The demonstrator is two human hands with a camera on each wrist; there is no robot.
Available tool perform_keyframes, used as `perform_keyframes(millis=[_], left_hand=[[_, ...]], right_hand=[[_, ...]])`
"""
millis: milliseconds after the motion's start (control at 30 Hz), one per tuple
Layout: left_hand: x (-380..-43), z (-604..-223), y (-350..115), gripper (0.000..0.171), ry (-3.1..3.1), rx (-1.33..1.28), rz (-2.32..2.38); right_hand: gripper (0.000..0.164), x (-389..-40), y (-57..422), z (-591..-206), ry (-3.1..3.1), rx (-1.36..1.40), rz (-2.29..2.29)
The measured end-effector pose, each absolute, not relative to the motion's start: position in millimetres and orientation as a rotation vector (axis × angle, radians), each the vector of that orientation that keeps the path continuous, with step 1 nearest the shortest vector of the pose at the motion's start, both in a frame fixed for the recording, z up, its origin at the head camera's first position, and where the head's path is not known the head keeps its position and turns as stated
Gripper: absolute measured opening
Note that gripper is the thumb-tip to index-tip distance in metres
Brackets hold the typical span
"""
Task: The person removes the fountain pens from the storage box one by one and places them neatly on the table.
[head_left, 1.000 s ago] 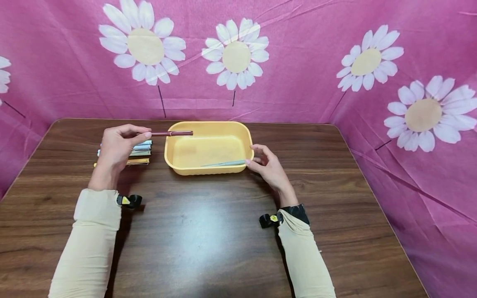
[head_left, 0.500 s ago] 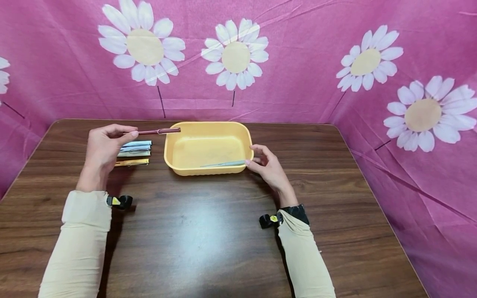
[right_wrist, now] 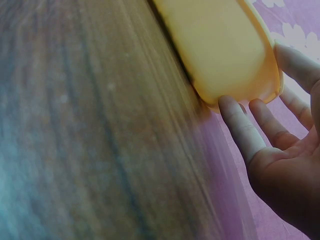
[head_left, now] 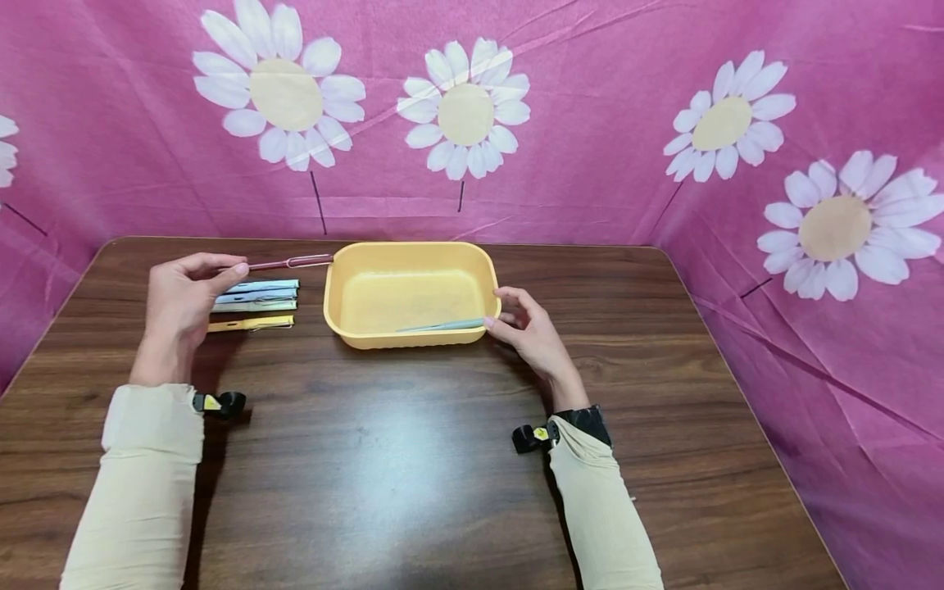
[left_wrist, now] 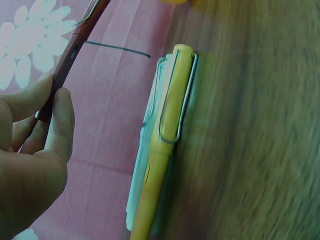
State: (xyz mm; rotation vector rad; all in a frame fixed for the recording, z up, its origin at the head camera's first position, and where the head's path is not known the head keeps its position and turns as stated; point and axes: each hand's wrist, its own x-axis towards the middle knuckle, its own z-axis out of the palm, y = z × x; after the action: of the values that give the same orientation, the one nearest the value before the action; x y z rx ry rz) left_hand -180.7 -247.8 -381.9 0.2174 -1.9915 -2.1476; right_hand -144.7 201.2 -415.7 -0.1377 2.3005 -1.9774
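Note:
In the head view, my left hand (head_left: 179,303) pinches a dark red pen (head_left: 291,262) with a wire clip between thumb and fingertips. The pen points right, its capped end at the left rim of a yellow plastic tray (head_left: 338,319). My right hand (head_left: 537,338) holds the tray's right end, thumb at the front corner and fingers round the side, as the right wrist view also shows. Inside the tray, a pale blue-green pen (head_left: 446,325) lies along the front wall. Below the left hand lie a yellow pen (left_wrist: 170,120) and several pale blue and green pens (head_left: 261,295).
The brown wooden table (head_left: 413,459) stretches forward of the tray and to both sides. Behind it hangs a pink cloth (head_left: 590,147) printed with white daisies, which also closes off the right side. Each wrist wears a small black camera.
My left hand has moved left with the dark red pen, drawing it from over the tray to its left rim and uncovering more of the pens on the table. The right hand has stayed put.

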Motion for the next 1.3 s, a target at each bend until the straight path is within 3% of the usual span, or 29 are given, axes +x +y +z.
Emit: perform_keyframes(millis=[733,1300], left_hand=[[-187.8,-391.7,-282.6,0.015,-2.265,0.351,-1.985],[-204.0,-399.1,-304.0,0.012,-2.317,0.283,-2.055]], right_hand=[[0.055,-145.0,202.6,-416.6,2.279,-0.123,-1.973],[0.049,-145.5,202.6,-417.0,2.303,-0.143,-1.973]])
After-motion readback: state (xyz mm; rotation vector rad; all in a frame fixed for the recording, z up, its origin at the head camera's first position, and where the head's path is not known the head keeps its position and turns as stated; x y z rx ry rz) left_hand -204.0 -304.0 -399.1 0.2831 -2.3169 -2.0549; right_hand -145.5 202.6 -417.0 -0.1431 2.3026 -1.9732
